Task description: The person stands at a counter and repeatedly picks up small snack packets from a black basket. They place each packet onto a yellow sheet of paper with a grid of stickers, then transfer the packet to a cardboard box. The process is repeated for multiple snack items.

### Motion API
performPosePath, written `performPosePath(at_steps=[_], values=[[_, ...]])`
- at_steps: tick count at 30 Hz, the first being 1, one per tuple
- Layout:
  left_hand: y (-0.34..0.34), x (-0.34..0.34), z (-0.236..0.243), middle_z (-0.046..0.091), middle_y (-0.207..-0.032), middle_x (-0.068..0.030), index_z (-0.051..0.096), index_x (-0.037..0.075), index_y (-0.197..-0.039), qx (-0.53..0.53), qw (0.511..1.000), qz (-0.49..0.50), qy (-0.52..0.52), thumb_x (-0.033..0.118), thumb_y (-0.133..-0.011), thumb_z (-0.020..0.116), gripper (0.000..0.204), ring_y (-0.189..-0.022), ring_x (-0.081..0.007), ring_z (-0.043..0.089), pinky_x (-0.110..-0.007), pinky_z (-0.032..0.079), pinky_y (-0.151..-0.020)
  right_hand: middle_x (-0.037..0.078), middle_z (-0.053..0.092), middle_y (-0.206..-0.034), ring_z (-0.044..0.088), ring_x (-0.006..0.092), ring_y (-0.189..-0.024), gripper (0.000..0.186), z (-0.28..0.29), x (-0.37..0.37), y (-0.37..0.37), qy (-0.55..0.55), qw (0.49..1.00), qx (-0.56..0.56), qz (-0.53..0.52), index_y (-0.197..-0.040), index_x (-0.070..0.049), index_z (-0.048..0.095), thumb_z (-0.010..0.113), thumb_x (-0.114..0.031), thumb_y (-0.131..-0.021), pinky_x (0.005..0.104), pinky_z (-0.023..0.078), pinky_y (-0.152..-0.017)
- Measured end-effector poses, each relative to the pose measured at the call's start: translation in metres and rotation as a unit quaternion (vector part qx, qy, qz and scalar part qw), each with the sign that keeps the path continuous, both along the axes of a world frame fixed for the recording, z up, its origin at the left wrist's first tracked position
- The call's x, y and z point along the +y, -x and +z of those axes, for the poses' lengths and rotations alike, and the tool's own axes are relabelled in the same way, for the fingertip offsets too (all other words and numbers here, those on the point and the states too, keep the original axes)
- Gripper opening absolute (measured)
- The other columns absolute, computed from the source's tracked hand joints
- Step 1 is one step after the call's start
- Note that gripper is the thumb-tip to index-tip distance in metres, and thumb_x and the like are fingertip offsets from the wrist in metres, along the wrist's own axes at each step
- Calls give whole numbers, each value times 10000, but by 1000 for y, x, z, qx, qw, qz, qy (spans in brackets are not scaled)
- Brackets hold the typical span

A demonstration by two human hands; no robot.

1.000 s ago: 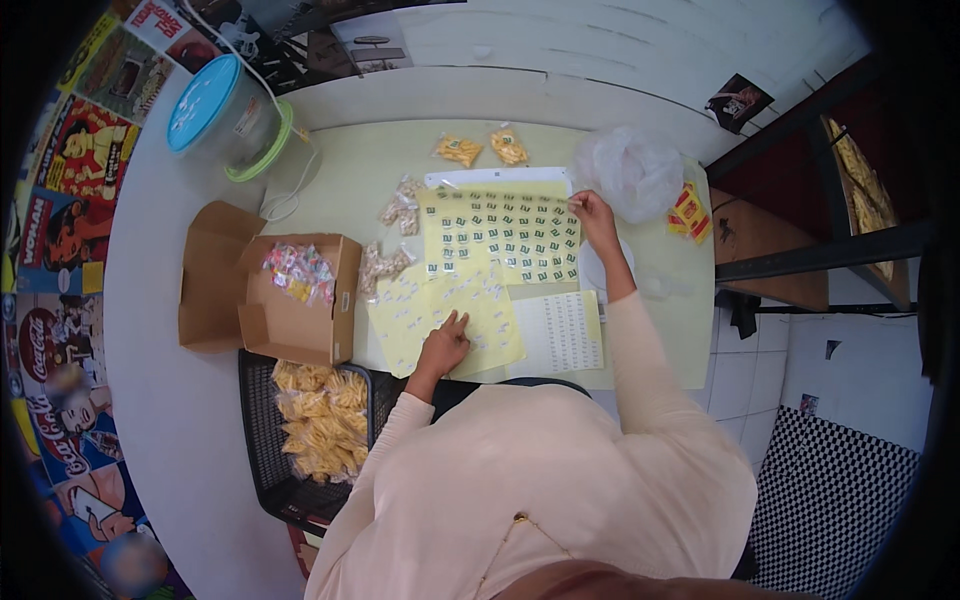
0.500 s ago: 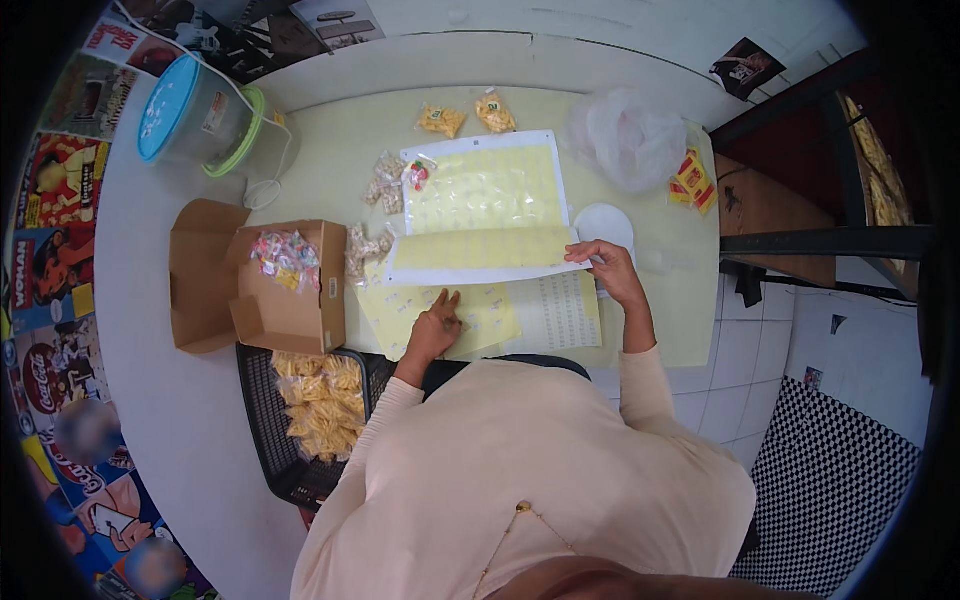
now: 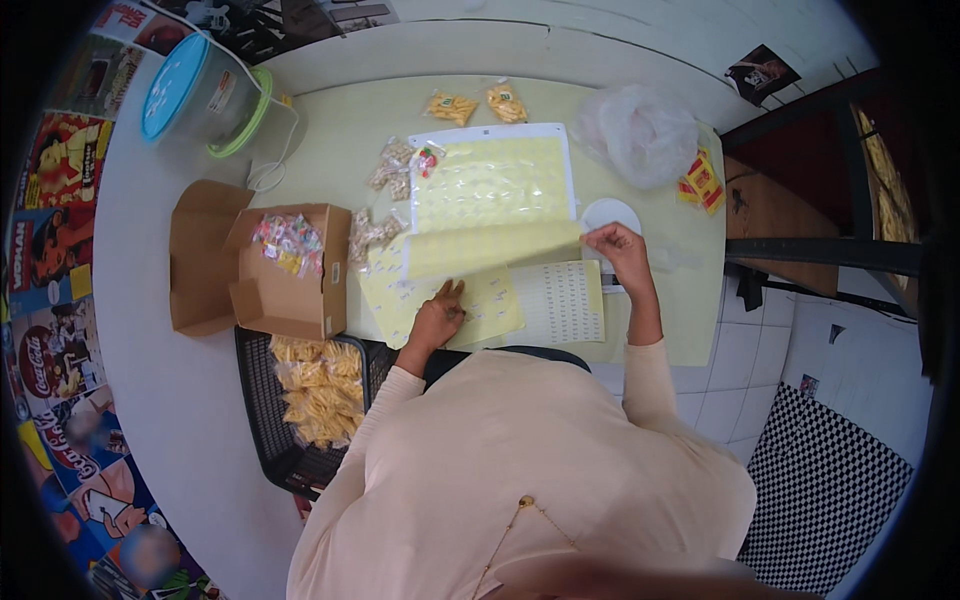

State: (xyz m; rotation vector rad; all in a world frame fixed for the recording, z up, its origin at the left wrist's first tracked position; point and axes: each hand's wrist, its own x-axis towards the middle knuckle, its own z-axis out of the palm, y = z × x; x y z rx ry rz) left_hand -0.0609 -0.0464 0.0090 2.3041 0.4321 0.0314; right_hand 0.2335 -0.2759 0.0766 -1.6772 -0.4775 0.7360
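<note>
At the middle of the pale-green tabletop (image 3: 690,312) lies a glossy pale-yellow sheet with a white border (image 3: 490,180), its near edge folded over. At its four o'clock, the right hand (image 3: 622,252) pinches the fold's corner. At seven, the left hand (image 3: 437,318), released, rests fingers extended on a yellow label-dotted sheet (image 3: 492,303). An open brown cardboard box (image 3: 336,272) stands at eight.

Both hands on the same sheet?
No: the left hand rests on the lower yellow sheet, while the right hand pinches the right edge of the upper yellow sheet.
</note>
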Motion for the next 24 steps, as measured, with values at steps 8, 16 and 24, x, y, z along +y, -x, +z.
performPosePath(at_steps=[8,16,24], values=[[-6,-5,20,542,-1216,-210,525,89,-1265,118,991,45,37,111,-719,586,550,-1042,-312,583,-396,474,-867,29,634,-847,557,66,-777,122,-26,72,-55,-78,992,-56,-87,-953,40,580,598,-20,-849,200,433,-698],[-2,-4,16,513,-1259,-192,527,93,-1261,108,991,52,66,123,-722,581,543,-1082,-291,568,-388,457,-890,43,643,-834,565,84,-795,125,-48,96,-97,-42,991,-123,-14,-946,4,594,594,-4,-821,243,445,-719],[-2,-11,15,529,-1268,-158,591,61,-1145,114,987,91,62,137,-720,599,432,-1102,-288,562,-390,464,-890,58,671,-864,602,136,-846,134,-19,65,-65,91,970,-104,200,-840,-8,655,601,59,-737,279,462,-820]])
